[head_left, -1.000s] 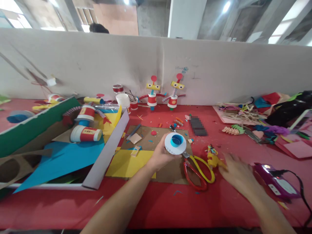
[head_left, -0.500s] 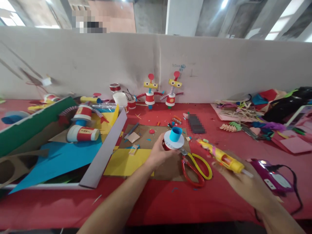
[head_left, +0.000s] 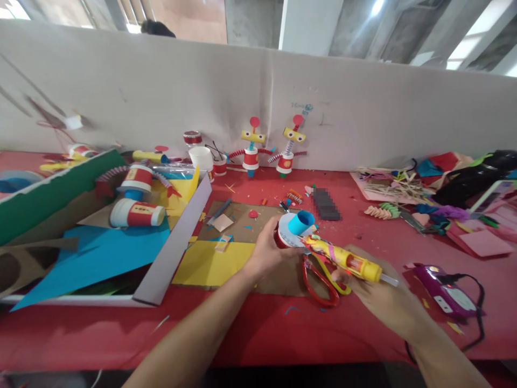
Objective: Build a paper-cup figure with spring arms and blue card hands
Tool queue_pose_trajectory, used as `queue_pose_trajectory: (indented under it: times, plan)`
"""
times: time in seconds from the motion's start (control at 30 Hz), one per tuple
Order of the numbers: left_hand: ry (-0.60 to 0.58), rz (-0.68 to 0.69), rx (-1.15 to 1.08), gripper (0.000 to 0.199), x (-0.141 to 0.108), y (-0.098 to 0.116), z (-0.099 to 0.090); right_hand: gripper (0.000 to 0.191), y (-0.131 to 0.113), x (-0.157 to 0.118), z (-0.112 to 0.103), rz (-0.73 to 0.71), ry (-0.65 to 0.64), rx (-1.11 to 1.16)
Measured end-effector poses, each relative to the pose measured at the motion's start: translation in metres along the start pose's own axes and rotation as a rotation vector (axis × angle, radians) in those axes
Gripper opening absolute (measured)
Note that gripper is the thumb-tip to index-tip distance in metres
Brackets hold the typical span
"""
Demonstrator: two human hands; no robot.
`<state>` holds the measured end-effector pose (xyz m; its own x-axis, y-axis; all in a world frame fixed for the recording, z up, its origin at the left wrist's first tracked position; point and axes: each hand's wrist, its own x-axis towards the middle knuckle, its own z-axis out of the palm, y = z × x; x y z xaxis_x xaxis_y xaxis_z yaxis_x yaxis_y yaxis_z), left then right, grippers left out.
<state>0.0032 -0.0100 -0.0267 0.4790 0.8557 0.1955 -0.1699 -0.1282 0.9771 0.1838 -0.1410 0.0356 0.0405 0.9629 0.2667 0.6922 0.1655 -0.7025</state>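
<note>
From my remote seat I see the left hand (head_left: 267, 248) clamped around a red cup (head_left: 280, 241), whose white printed disc (head_left: 286, 230) faces up and bears a short blue paper tube (head_left: 301, 222) leaning away to the right. The right hand (head_left: 382, 296) is wrapped around a yellow hot-glue gun (head_left: 343, 258), its long axis running from a nozzle at upper left to a clear glue stick (head_left: 389, 279) at lower right. The nozzle points at the tube's foot from the near right side; whether it touches, I cannot tell. The left hand is nearer the tube, the right reaching it only through the gun. Red-and-yellow-handled scissors (head_left: 328, 299) lie directly beneath the gun, crowding any drop. Brown cardboard (head_left: 278, 280) and yellow paper (head_left: 214, 264) spread below and left, bounded by a craft box (head_left: 173, 242). A purple device (head_left: 446, 293) limits the right. I count open room on the red table (head_left: 250, 337) toward its near edge; behind, two cup figures (head_left: 251, 159) stand at the white partition (head_left: 161, 91).
</note>
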Motion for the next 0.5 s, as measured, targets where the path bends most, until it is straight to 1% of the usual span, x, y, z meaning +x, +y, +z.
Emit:
queue_pose_trajectory:
  times: [0.27,0.37,0.5]
  plan:
    - [-0.002,-0.015,-0.023,0.070,0.000,0.002,0.000,0.028,-0.006,0.003,-0.007,0.078,-0.060,-0.073]
    - [-0.020,-0.021,-0.035,0.070,0.000,0.004,0.000,0.028,-0.004,0.004,-0.009,0.072,-0.060,-0.062]
    - [-0.059,-0.035,-0.119,0.066,-0.002,0.008,0.001,0.025,0.002,0.003,-0.011,0.046,-0.027,-0.073]
